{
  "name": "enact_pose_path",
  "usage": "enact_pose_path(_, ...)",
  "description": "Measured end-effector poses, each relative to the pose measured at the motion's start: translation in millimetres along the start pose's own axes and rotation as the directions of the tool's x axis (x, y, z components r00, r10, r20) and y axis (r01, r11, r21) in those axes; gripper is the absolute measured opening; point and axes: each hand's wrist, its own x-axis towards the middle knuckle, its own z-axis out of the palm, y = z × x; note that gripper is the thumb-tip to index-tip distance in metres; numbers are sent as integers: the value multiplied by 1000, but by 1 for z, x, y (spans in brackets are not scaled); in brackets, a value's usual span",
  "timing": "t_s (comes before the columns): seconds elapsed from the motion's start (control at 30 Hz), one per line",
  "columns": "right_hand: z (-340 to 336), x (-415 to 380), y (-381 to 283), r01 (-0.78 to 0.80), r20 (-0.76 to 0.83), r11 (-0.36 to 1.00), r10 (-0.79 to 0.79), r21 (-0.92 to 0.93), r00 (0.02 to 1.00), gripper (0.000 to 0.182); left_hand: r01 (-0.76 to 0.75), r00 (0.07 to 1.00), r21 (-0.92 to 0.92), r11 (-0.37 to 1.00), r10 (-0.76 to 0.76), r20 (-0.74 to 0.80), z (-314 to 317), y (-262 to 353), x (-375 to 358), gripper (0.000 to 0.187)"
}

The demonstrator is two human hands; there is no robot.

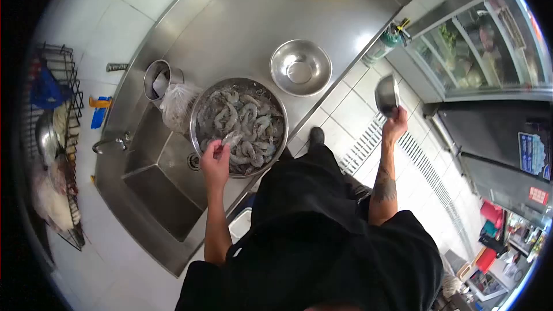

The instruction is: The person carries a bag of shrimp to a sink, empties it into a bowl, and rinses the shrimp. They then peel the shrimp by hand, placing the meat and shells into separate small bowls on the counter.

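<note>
My left hand (215, 162) is closed over the near left part of a wide steel bowl (195, 116), pinching a raw grey shrimp (233, 138). Many more raw shrimp (250, 114) fill that bowl, which stands beside the sink. Out to the right, above the floor, my right hand (394, 125) grips the rim of a small metal bowl (386, 95). That bowl is tilted on its side, and its inside is mostly turned from view. A second metal bowl (300, 68) rests on the counter, right of the shrimp, with nothing visible in it.
The steel counter (236, 29) has a sink (162, 196) with a faucet (112, 142) at left. A plastic bag (178, 103) and a metal container (155, 80) stand behind the sink. A gas cylinder (385, 45) and a glass-door fridge (478, 46) are at right.
</note>
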Motion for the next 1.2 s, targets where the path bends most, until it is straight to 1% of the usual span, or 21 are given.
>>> enact_pose_path(0.03,11,17,-17,98,23,987,-102,126,995,14,-2,1000,-37,999,2,-3,6,4,0,24)
enact_pose_path(0.1,41,49,-53,287,175,958,-279,-20,944,19,-39,999,-101,994,36,-35,21,22,-2,24)
enact_pose_path(0.13,70,60,-57,414,122,910,-411,3,903,22,-85,996,-34,996,84,-38,25,34,-4,24)
enact_pose_path(0.17,91,69,-68,483,173,876,-476,1,862,24,-119,992,42,992,121,-43,28,42,-8,23)
enact_pose_path(0.3,141,73,-53,671,360,740,-641,53,678,23,-105,967,60,993,116,-227,35,52,-20,21)
enact_pose_path(0.33,146,71,-43,680,440,727,-644,97,626,23,-65,956,59,996,79,-284,37,51,-23,21)
enact_pose_path(0.43,139,68,-37,662,566,680,-694,316,444,20,134,911,-313,940,-241,-333,39,44,-39,27)
enact_pose_path(0.53,117,66,-102,752,541,577,-762,319,355,24,151,870,-489,859,-350,-347,50,47,-44,30)
enact_pose_path(0.6,108,59,-143,589,527,670,-733,452,430,29,154,848,-484,861,-367,-383,60,53,-39,30)
enact_pose_path(0.63,108,51,-167,470,555,650,-758,597,343,30,147,861,-473,868,-348,-370,65,58,-37,30)
enact_pose_path(0.67,114,39,-183,290,659,683,-727,670,191,28,160,861,-469,869,-355,-364,71,64,-36,30)
enact_pose_path(0.7,116,25,-206,227,602,594,-797,772,39,27,109,870,-453,885,-306,-388,77,70,-32,28)
enact_pose_path(0.73,112,11,-236,103,604,596,-795,796,-62,29,51,877,-437,898,-250,-411,81,75,-27,26)
enact_pose_path(0.8,119,-17,-259,66,509,504,-853,861,-117,26,34,905,-376,926,-188,-381,79,90,-22,29)
enact_pose_path(0.83,124,-22,-266,71,513,508,-853,858,-100,26,22,925,-313,949,-138,-353,77,96,-20,32)
enact_pose_path(0.9,133,-31,-275,-17,399,435,-840,900,-367,24,-52,930,-345,937,-80,-358,72,105,-16,30)
enact_pose_path(0.97,144,-51,-271,10,391,416,-847,910,-359,23,46,928,-211,976,-120,-354,63,111,-13,28)
enact_pose_path(1.03,144,-60,-270,55,401,407,-851,912,-338,23,-17,920,-238,971,-78,-385,65,103,-7,26)
enact_pose_path(1.1,140,-65,-274,-54,487,535,-802,843,-347,21,19,899,-146,989,-81,-430,63,98,-3,24)
enact_pose_path(1.13,136,-66,-277,-199,493,557,-818,806,-295,24,-3,886,-128,992,-56,-460,63,104,0,24)
enact_pose_path(1.2,141,-70,-272,-196,528,571,-816,797,-234,24,-15,883,-132,991,-49,-468,60,98,10,24)
